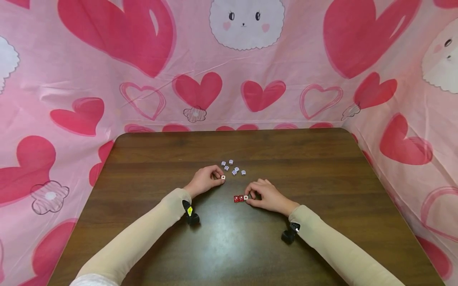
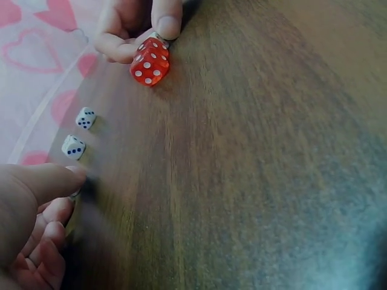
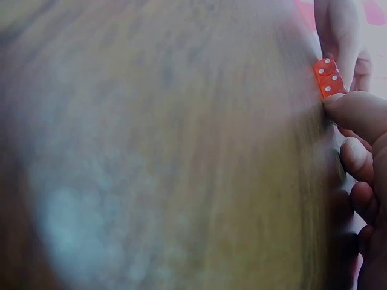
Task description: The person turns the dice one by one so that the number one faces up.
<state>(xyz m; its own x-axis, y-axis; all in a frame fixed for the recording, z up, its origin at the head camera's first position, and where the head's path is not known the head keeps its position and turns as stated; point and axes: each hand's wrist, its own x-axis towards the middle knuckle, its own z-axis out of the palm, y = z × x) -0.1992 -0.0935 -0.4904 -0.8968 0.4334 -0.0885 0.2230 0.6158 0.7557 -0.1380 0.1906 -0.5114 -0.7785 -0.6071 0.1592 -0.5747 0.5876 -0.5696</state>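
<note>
Left hand point(image 1: 204, 181) pinching a white die point(image 1: 223, 177) near loose dice point(image 1: 234, 172), right hand point(image 1: 269, 196) pinching a second die point(image 1: 245, 197) beside two red dice point(image 1: 238, 198) on the surface point(image 1: 222, 250); pushing too hard could skew them.

Two white-dotted red dice point(image 1: 241, 198) sit in a row on the worktop point(image 1: 179, 254), a white die point(image 1: 245, 197) pinched by the right hand point(image 1: 269, 196) at their right end. The left hand point(image 1: 204, 181) pinches another white die point(image 1: 223, 177). Six dark-dotted white dice point(image 1: 236, 169) lie loosely grouped farther off.
</note>
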